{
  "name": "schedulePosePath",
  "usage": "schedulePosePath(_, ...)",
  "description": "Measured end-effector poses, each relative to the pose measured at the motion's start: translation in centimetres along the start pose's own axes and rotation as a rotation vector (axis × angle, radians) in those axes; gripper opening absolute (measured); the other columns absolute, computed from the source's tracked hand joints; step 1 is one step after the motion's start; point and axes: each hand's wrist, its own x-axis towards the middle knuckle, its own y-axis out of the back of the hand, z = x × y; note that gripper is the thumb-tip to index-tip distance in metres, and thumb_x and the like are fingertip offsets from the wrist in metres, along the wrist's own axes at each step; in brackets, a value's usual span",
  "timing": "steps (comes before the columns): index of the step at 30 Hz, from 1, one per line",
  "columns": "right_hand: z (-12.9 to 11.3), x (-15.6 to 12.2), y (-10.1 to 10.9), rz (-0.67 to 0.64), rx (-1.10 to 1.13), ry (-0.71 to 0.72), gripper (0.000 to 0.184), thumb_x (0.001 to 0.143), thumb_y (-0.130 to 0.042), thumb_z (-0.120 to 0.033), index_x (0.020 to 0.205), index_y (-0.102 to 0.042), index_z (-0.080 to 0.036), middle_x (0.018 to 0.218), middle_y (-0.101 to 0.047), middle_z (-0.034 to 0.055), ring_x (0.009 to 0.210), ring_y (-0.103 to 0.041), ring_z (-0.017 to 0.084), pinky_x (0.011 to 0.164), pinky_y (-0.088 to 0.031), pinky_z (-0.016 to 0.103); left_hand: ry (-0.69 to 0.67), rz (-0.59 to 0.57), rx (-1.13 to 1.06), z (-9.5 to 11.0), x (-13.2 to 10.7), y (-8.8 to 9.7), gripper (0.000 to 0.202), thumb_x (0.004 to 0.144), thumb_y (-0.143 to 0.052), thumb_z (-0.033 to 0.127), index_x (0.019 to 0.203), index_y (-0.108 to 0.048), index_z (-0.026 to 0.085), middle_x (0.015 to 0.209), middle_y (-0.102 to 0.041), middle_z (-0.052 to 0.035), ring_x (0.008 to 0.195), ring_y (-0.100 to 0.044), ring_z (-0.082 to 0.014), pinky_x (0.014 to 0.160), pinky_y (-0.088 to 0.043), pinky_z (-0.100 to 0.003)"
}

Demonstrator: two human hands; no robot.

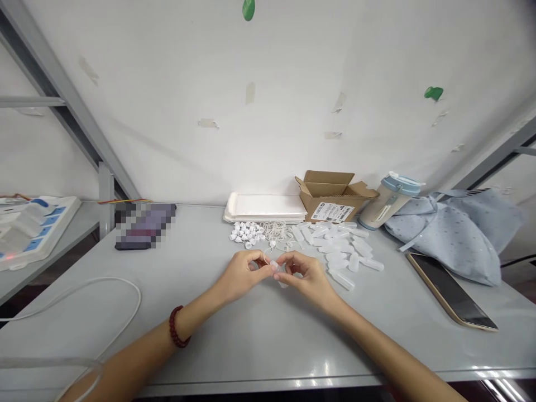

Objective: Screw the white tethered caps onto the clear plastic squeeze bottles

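Observation:
Above the middle of the table, my left hand (240, 276) and my right hand (310, 279) meet at a small translucent plastic tube (276, 269). My left finger and thumb pinch its upper left end, where a thin white cord loops up. From the right, my other thumb and forefinger grip the tube's side. The fingers partly hide it, so I cannot tell how the cord joins it. Just behind my hands lie a heap of small white caps (247, 233), a tangle of white cords (276, 230) and several loose translucent tubes (337, 245).
Against the wall stand a stack of white trays (268, 206), an open cardboard box (333, 204) and a blue-lidded tumbler (389, 201). A blue cloth bag (452, 229) and a phone (452, 293) lie right. A pixelated dark object (146, 226) and white cable (136, 290) lie left.

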Motion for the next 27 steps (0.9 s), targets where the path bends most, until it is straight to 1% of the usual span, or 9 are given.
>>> schedulePosePath(3, -0.2, -0.1, -0.4, -0.012, 0.064, 0.013, 0.025, 0.073, -0.07, -0.037, 0.089, -0.062, -0.02, 0.073, -0.061, 0.0004, 0.068, -0.055, 0.015, 0.068, -0.045, 0.03, -0.014, -0.011, 0.036, -0.2, 0.0, 0.3, 0.022, 0.081, -0.057, 0.034, 0.07, -0.063, 0.016, 0.067, -0.065, -0.0001, 0.053, -0.055, -0.0104, 0.049, -0.044, -0.02)
schedulePosePath(5, -0.2, -0.1, -0.6, -0.005, 0.156, -0.032, 0.026, 0.073, -0.07, -0.037, 0.09, -0.06, -0.019, 0.081, -0.063, 0.0027, 0.075, -0.058, 0.016, 0.07, -0.047, 0.031, -0.075, 0.043, 0.139, -0.5, 0.0, 0.3, 0.019, 0.081, -0.056, 0.033, 0.077, -0.063, 0.016, 0.073, -0.066, -0.0016, 0.06, -0.058, -0.0127, 0.053, -0.047, -0.023)
schedulePosePath(7, -0.1, 0.0, -0.6, 0.015, 0.249, -0.088, 0.029, 0.072, -0.071, -0.038, 0.09, -0.059, -0.018, 0.082, -0.064, 0.0034, 0.076, -0.06, 0.017, 0.068, -0.048, 0.031, -0.23, 0.158, 0.284, -0.8, -0.1, 0.3, 0.019, 0.081, -0.058, 0.03, 0.092, -0.062, 0.016, 0.085, -0.066, -0.0049, 0.071, -0.06, -0.0159, 0.061, -0.051, -0.027)
schedulePosePath(9, 0.0, 0.1, -0.6, 0.044, 0.297, -0.114, 0.031, 0.07, -0.073, -0.038, 0.089, -0.058, -0.018, 0.08, -0.063, 0.0028, 0.074, -0.06, 0.016, 0.066, -0.048, 0.03, -0.452, 0.265, 0.423, -1.0, -0.3, 0.2, 0.031, 0.08, -0.059, 0.026, 0.109, -0.055, 0.016, 0.1, -0.063, -0.0096, 0.087, -0.059, -0.0203, 0.074, -0.052, -0.034)
schedulePosePath(11, 0.1, 0.1, -0.6, 0.069, 0.304, -0.121, 0.031, 0.068, -0.074, -0.038, 0.086, -0.057, -0.018, 0.076, -0.063, 0.0013, 0.07, -0.06, 0.015, 0.064, -0.047, 0.029, -0.64, 0.283, 0.533, -1.1, -0.5, 0.0, 0.04, 0.08, -0.059, 0.023, 0.118, -0.049, 0.015, 0.108, -0.058, -0.013, 0.1, -0.056, -0.0237, 0.085, -0.049, -0.039)
schedulePosePath(13, 0.1, 0.1, -0.6, 0.082, 0.299, -0.129, 0.03, 0.068, -0.074, -0.037, 0.083, -0.056, -0.018, 0.07, -0.061, -0.0005, 0.066, -0.059, 0.014, 0.062, -0.047, 0.028, -0.741, 0.242, 0.608, -1.1, -0.7, -0.2, 0.043, 0.08, -0.06, 0.023, 0.12, -0.047, 0.014, 0.109, -0.057, -0.0142, 0.103, -0.054, -0.0256, 0.089, -0.047, -0.042)
schedulePosePath(15, 0.0, 0.1, -0.6, 0.087, 0.312, -0.138, 0.029, 0.069, -0.073, -0.037, 0.082, -0.055, -0.019, 0.068, -0.061, -0.0009, 0.065, -0.059, 0.014, 0.062, -0.047, 0.028, -0.776, 0.19, 0.654, -1.0, -0.7, -0.4, 0.044, 0.08, -0.061, 0.026, 0.12, -0.046, 0.014, 0.109, -0.058, -0.0148, 0.102, -0.054, -0.0268, 0.089, -0.047, -0.044)
schedulePosePath(19, 0.0, 0.0, -0.7, 0.085, 0.366, -0.135, 0.028, 0.07, -0.073, -0.036, 0.084, -0.055, -0.018, 0.071, -0.064, 0.0011, 0.07, -0.061, 0.016, 0.066, -0.048, 0.03, -0.788, 0.129, 0.705, -1.2, -0.5, -0.6, 0.047, 0.079, -0.065, 0.032, 0.117, -0.047, 0.012, 0.111, -0.057, -0.0171, 0.105, -0.053, -0.0292, 0.088, -0.048, -0.046)
schedulePosePath(27, 0.1, -0.1, -0.8, 0.087, 0.366, -0.126, 0.028, 0.07, -0.072, -0.037, 0.084, -0.055, -0.019, 0.071, -0.064, 0.0004, 0.07, -0.062, 0.016, 0.063, -0.047, 0.029, -0.803, 0.216, 0.76, -1.7, -0.5, -0.9, 0.035, 0.081, -0.06, 0.025, 0.113, -0.05, 0.013, 0.106, -0.06, -0.0147, 0.102, -0.055, -0.0281, 0.086, -0.048, -0.046)
